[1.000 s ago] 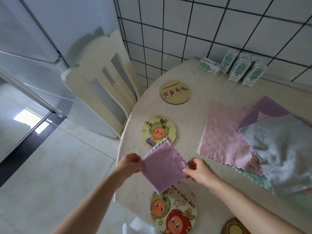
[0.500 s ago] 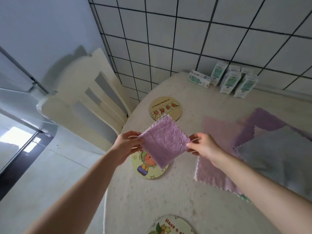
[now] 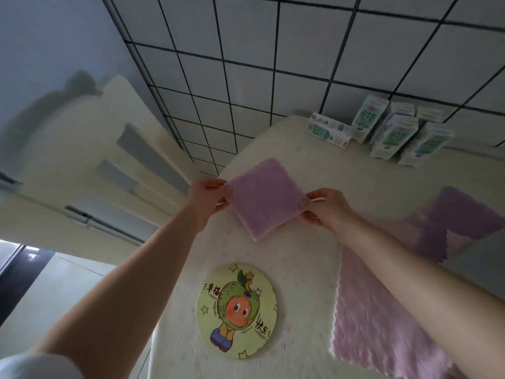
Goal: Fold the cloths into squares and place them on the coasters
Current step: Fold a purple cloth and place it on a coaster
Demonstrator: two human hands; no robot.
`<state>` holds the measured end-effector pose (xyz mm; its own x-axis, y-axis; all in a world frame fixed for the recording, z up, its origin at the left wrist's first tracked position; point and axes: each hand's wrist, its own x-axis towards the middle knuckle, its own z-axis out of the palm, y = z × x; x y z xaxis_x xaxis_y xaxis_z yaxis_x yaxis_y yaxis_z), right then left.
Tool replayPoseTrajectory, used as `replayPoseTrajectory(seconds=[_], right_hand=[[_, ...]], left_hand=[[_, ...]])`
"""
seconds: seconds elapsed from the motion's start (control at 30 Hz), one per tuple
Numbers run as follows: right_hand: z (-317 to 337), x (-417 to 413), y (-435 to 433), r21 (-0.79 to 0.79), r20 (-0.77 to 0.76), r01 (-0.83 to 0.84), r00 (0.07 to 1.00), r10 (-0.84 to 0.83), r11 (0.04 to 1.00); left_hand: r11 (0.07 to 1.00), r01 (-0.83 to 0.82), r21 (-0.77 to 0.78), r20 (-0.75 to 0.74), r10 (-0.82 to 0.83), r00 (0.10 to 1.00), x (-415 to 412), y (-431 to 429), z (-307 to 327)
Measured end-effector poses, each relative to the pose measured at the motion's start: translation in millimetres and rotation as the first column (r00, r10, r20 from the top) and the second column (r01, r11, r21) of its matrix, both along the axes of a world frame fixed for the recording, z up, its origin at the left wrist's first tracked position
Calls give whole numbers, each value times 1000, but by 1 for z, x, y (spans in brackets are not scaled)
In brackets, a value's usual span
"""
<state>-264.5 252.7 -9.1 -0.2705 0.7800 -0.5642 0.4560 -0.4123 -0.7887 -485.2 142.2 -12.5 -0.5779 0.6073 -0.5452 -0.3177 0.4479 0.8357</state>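
Note:
A purple cloth folded into a square (image 3: 263, 196) hangs stretched between my two hands above the far part of the table. My left hand (image 3: 206, 196) pinches its left corner and my right hand (image 3: 325, 207) pinches its right corner. The far coaster seen earlier is hidden behind this square. Closer to me on the table lies a round green cartoon coaster (image 3: 237, 310) with nothing on it. To the right lie an unfolded pink cloth (image 3: 382, 340) and a purple cloth (image 3: 459, 222), partly under my right arm.
Several small white and green cartons (image 3: 388, 132) stand at the table's (image 3: 300, 269) far edge against the tiled wall. A cream slatted chair (image 3: 109, 160) sits close to the table's left side. The table's left edge runs below my left forearm.
Both hands carried the folded purple square away from me, past the green coaster, to the spot over the far coaster. The view tilted up; the near coasters left the frame.

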Motion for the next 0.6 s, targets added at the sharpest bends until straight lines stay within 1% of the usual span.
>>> replayPoseTrajectory(seconds=[0.07,0.17,0.3,0.4,0.5,0.6], right_hand=[[-10,-5,5,-23,9,11,1000,-11,1000],[-25,-8,5,-25,73,-1,997,3,1000],[-39,-10,2,19,163,-23,986,19,1000],[-38,-11,-1,59,212,-29,977,16,998],[-32,-3,-3,132,293,-84,955,42,988],[-24,11,-10,160,315,-94,948,39,983]], left_hand=[[1000,4,-18,-19,-5,1000,-7,12,-11],[997,23,-79,-100,-31,995,-16,22,-29],[975,31,-220,-292,-96,951,-26,20,-49],[958,22,-286,-384,-135,913,-28,14,-49],[951,34,-308,-446,-176,878,-22,9,-37],[954,69,-292,-496,-212,842,-17,0,-26]])
